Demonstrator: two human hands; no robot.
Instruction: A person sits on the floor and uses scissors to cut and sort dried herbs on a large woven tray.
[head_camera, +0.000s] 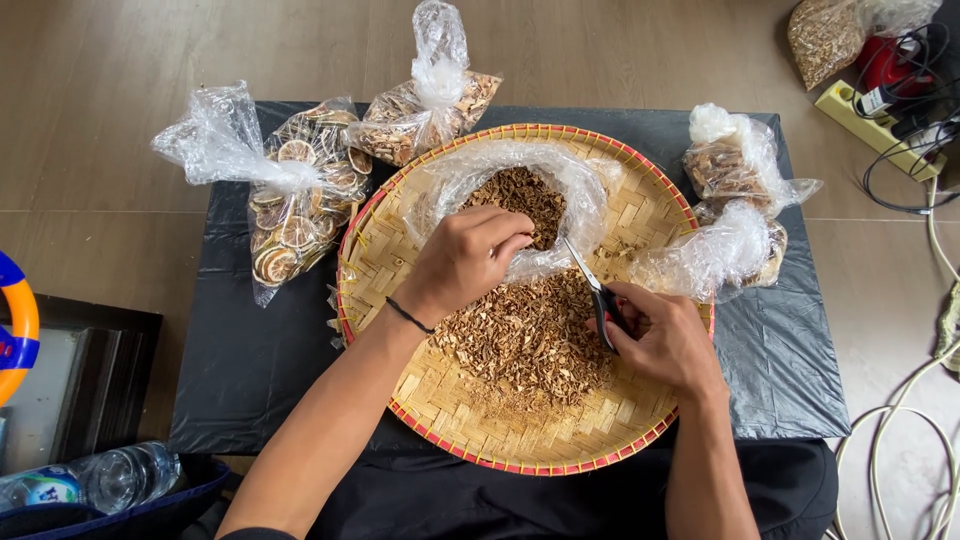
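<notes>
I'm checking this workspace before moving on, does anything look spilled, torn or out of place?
Nothing looks damaged. The brown dried chips lie loose on the round woven bamboo tray, heaped beside the opened clear plastic bag. The left hand grips that bag; the right hand holds small scissors.

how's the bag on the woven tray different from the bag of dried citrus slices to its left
The bag on the tray is open, lies on the woven tray, holds small brown chips, and the left hand reaches into it. The citrus bag is tied shut, sits on the black sheet, untouched, holding round slices. Both are clear plastic.
</notes>
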